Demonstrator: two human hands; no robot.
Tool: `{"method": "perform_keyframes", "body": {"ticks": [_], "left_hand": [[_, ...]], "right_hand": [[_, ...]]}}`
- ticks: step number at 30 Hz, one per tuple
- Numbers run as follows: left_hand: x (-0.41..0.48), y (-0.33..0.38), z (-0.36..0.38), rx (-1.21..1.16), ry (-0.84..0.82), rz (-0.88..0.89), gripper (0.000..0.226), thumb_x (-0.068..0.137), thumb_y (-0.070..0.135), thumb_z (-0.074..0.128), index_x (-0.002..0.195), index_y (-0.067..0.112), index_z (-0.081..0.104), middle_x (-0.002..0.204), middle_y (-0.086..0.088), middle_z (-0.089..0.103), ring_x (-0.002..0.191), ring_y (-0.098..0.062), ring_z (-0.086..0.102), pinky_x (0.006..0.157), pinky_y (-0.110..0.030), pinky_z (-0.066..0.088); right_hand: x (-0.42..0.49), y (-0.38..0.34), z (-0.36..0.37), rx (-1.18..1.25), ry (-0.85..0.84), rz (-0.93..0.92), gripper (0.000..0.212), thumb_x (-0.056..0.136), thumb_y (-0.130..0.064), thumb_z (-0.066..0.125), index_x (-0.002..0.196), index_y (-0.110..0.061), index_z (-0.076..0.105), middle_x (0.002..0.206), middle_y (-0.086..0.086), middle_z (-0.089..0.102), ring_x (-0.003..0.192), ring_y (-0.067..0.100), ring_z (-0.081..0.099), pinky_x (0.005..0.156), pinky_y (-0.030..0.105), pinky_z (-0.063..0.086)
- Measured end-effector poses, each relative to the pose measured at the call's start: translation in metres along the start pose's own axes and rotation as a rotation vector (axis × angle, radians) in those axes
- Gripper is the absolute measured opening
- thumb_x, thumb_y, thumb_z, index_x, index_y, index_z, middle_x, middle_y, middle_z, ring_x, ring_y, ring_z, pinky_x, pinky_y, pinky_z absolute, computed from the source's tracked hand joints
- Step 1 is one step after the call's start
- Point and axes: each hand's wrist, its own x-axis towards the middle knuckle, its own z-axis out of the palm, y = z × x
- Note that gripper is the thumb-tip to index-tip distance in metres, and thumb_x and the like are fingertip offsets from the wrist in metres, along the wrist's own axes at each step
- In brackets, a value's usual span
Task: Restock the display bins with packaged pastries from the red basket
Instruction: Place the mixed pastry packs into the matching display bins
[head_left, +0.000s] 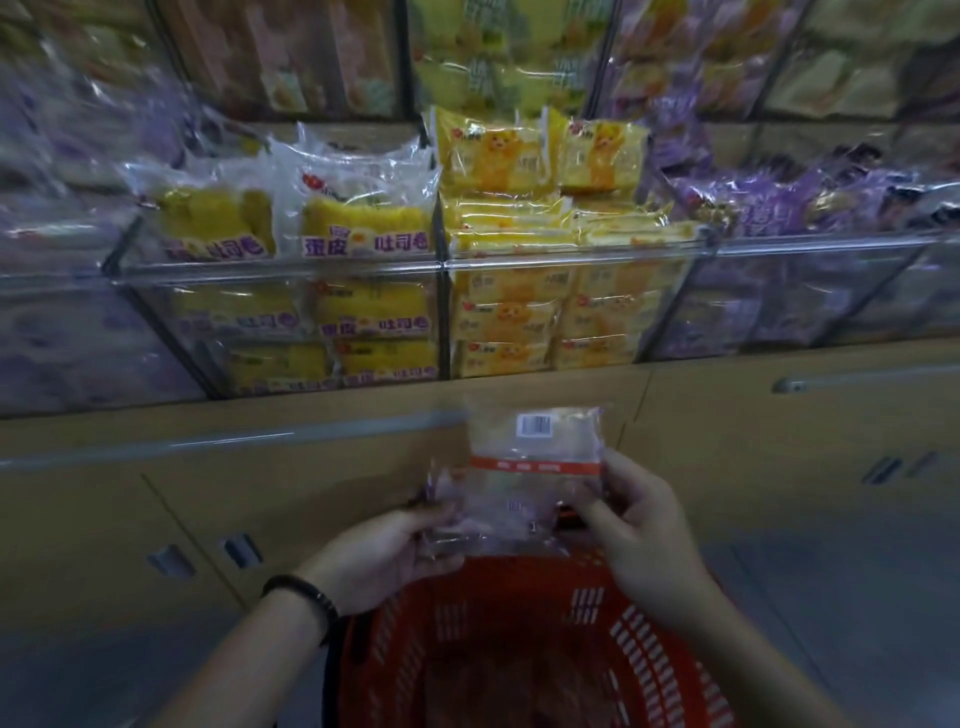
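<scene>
A red slotted basket (524, 639) sits low in front of me, its inside dark. Above its far rim I hold clear, purple-tinted packaged pastries (524, 483) with both hands; the upper pack shows a barcode and an orange stripe. My left hand (384, 556) grips the lower left corner, and my right hand (639, 525) grips the right side. The packs hang in front of a tan cabinet, below the clear display bins (441, 265). Whether there are one or two packs I cannot tell.
The bins hold yellow toast packs (363, 228) left of centre, yellow cake packs (540, 228) at centre and purple packs (779, 208) on the right. More shelves of packs rise behind. Tan cabinet doors (260, 467) with handles stand beneath. Grey floor lies on both sides.
</scene>
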Motion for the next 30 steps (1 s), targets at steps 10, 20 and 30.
{"method": "perform_keyframes", "body": {"ticks": [10, 20, 30], "left_hand": [[0.005, 0.001, 0.012, 0.001, 0.112, 0.167, 0.033, 0.104, 0.014, 0.058, 0.137, 0.011, 0.06, 0.127, -0.016, 0.074, 0.119, -0.041, 0.069, 0.085, -0.04, 0.057], [0.011, -0.008, 0.04, -0.19, 0.035, 0.183, 0.049, 0.104, 0.034, 0.043, 0.142, 0.007, 0.058, 0.123, -0.027, 0.072, 0.088, -0.036, 0.077, 0.068, -0.048, 0.064], [-0.006, -0.003, 0.043, -0.158, 0.005, 0.338, 0.05, 0.081, -0.004, 0.071, 0.129, 0.002, 0.058, 0.12, -0.025, 0.073, 0.093, -0.037, 0.076, 0.073, -0.047, 0.065]], "right_hand": [[0.006, -0.003, -0.034, -0.154, 0.374, -0.245, 0.02, 0.094, -0.004, 0.073, 0.079, -0.008, 0.06, 0.086, 0.002, 0.071, 0.079, 0.025, 0.074, 0.072, 0.034, 0.062], [-0.013, 0.015, 0.034, -0.633, 0.034, -0.558, 0.003, 0.092, -0.023, 0.073, 0.093, -0.02, 0.071, 0.128, -0.005, 0.061, 0.116, 0.02, 0.058, 0.088, 0.037, 0.052], [-0.02, 0.001, 0.043, -0.491, 0.235, -0.387, 0.045, 0.082, -0.031, 0.085, 0.121, -0.023, 0.065, 0.13, -0.007, 0.051, 0.12, 0.013, 0.055, 0.101, 0.026, 0.045]]}}
